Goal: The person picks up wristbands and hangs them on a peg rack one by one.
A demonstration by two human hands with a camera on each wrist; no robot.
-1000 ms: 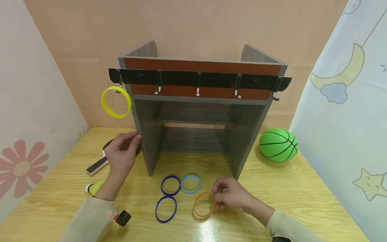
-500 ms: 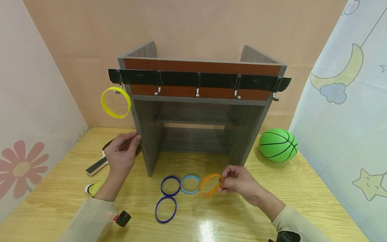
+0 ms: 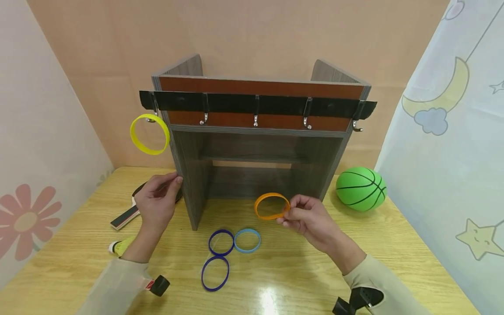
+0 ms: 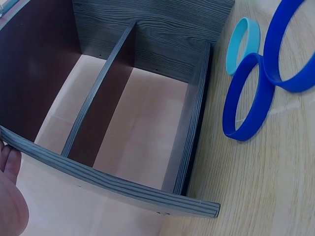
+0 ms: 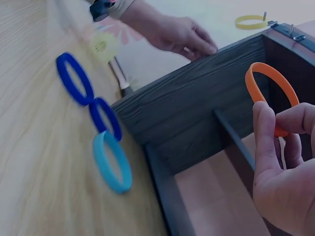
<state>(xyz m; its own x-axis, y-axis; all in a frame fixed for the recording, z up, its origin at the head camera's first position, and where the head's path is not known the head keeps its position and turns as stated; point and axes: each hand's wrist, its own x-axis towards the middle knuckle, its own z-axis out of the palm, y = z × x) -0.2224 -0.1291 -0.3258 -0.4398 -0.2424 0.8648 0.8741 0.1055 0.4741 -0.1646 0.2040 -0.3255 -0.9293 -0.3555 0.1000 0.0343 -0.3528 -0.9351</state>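
My right hand [image 3: 309, 221] pinches an orange wristband [image 3: 271, 206] between thumb and fingers, raised off the table in front of the grey shelf's opening. The right wrist view shows this orange wristband [image 5: 272, 76] standing up from the fingertips. With bent fingers and thumb, my left hand [image 3: 157, 199] grips the left side panel of the shelf [image 3: 183, 175]. A yellow wristband [image 3: 133, 135] hangs from the leftmost hook of the black hook rail [image 3: 232, 102]. On the table lie a light blue wristband [image 3: 247, 251] and two dark blue wristbands, one nearer the shelf [image 3: 222, 254], one nearer me [image 3: 215, 288].
Silver hooks line the rail, including a middle hook [image 3: 256, 120] and a rightmost hook [image 3: 357, 127]. A green ball [image 3: 361, 189] sits right of the shelf. At left are a table tennis bat [image 3: 126, 217], partly hidden, and a yellow shuttlecock [image 3: 122, 246].
My right hand has lifted the orange wristband from the table and carried it up and forward, towards the shelf. The left hand has stayed at the side panel.
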